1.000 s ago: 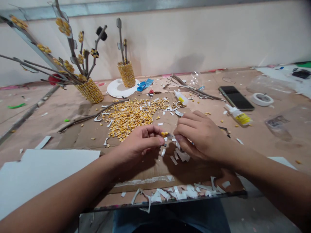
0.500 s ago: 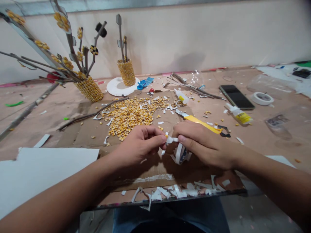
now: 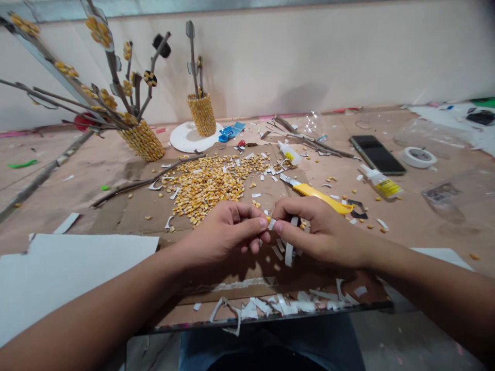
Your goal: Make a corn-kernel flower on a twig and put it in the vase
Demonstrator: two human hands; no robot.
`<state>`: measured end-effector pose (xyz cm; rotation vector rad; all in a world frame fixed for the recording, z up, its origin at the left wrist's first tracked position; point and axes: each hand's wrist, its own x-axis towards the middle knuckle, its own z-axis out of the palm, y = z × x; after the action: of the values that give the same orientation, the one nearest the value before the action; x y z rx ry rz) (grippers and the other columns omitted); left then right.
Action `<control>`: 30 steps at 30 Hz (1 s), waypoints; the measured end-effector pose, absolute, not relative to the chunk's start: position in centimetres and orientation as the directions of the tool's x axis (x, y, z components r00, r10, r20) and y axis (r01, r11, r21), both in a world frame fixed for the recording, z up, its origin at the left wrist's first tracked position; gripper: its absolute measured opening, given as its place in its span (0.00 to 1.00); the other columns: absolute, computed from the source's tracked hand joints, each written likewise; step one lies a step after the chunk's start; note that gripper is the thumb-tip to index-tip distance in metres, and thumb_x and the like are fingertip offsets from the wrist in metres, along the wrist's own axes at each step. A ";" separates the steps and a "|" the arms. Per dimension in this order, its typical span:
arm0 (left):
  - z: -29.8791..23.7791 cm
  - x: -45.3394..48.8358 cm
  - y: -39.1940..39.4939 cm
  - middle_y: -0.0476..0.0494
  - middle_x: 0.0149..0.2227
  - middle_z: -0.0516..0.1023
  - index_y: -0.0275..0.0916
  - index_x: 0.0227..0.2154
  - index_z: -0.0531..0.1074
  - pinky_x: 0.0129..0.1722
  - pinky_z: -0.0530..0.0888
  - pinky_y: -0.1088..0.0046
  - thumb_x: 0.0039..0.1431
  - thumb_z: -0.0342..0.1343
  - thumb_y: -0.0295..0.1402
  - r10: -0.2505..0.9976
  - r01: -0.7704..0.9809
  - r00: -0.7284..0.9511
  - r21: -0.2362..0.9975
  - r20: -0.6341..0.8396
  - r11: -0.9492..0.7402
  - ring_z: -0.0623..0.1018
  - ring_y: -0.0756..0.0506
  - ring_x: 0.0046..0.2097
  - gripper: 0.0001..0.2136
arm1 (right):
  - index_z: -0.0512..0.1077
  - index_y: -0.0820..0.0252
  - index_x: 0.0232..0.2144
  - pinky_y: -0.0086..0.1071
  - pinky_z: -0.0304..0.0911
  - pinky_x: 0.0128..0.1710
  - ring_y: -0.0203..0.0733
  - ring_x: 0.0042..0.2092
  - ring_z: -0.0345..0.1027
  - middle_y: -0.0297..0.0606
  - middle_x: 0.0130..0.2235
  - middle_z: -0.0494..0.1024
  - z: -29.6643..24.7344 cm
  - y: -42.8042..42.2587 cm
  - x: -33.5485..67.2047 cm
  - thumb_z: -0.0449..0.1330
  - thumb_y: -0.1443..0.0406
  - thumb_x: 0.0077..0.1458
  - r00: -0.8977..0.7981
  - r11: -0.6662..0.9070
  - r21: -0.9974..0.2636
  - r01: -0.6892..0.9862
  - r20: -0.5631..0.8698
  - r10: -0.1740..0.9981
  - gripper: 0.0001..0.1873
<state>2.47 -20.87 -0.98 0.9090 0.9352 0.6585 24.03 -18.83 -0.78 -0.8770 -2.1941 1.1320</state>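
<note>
My left hand (image 3: 224, 233) and my right hand (image 3: 315, 229) meet at the fingertips over a brown cardboard sheet (image 3: 247, 263). Both are closed in a pinch on a small white paper strip (image 3: 271, 223) with a bit of yellow at its left end. Another white strip (image 3: 290, 247) hangs down under my right fingers. A pile of corn kernels (image 3: 209, 183) lies just beyond my left hand. A yellow utility knife (image 3: 319, 196) rests just beyond my right hand.
Two kernel-covered vases, one (image 3: 142, 140) at the left and one (image 3: 201, 114) on a white plate, hold twigs at the back. Glue bottles (image 3: 381, 183) (image 3: 288, 153), a phone (image 3: 377, 154), a tape roll (image 3: 417, 156), white paper sheet (image 3: 69, 268) and paper scraps (image 3: 286, 306) lie around.
My right hand drew back toward me, uncovering the yellow knife. The paper strip came up between both hands, and the fingertips have closed together on it.
</note>
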 end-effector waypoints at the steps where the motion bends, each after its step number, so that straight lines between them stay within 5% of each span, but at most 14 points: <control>1: -1.1 2.5 -20.8 0.48 0.26 0.76 0.34 0.28 0.79 0.24 0.61 0.78 0.54 0.73 0.41 0.799 -0.101 0.460 0.872 -0.386 0.480 0.69 0.55 0.25 0.15 | 0.75 0.59 0.32 0.29 0.67 0.34 0.37 0.33 0.74 0.34 0.31 0.81 -0.8 -18.8 24.0 0.59 0.66 0.65 -0.654 0.426 -0.851 0.307 0.137 0.744 0.08; 9: -1.8 2.8 -20.7 0.47 0.27 0.79 0.35 0.29 0.78 0.25 0.64 0.81 0.53 0.69 0.30 0.794 -0.215 0.448 0.813 -0.411 0.542 0.71 0.55 0.25 0.05 | 0.75 0.60 0.29 0.27 0.63 0.31 0.33 0.28 0.71 0.31 0.27 0.79 -1.3 -18.9 23.7 0.60 0.69 0.60 -0.612 0.489 -0.820 0.298 0.228 0.757 0.07; 20: -1.5 3.2 -21.3 0.48 0.25 0.76 0.35 0.28 0.77 0.25 0.65 0.84 0.45 0.67 0.27 0.779 -0.344 0.427 0.714 -0.459 0.609 0.72 0.55 0.26 0.06 | 0.68 0.59 0.24 0.25 0.58 0.28 0.30 0.25 0.64 0.28 0.23 0.73 -1.2 -19.7 23.2 0.60 0.70 0.57 -0.586 0.569 -0.755 0.325 0.312 0.748 0.10; 30: -1.8 3.1 -21.2 0.45 0.25 0.78 0.32 0.29 0.77 0.26 0.72 0.83 0.53 0.65 0.29 0.747 -0.365 0.494 0.673 -0.446 0.643 0.75 0.53 0.25 0.05 | 0.70 0.60 0.24 0.25 0.60 0.28 0.31 0.26 0.67 0.29 0.23 0.76 -1.2 -19.7 23.1 0.59 0.70 0.58 -0.579 0.531 -0.775 0.342 0.271 0.769 0.10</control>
<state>3.14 -21.20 -1.77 0.5423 0.7949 0.7152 23.08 -19.70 -1.23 -0.8970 -2.1640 0.9132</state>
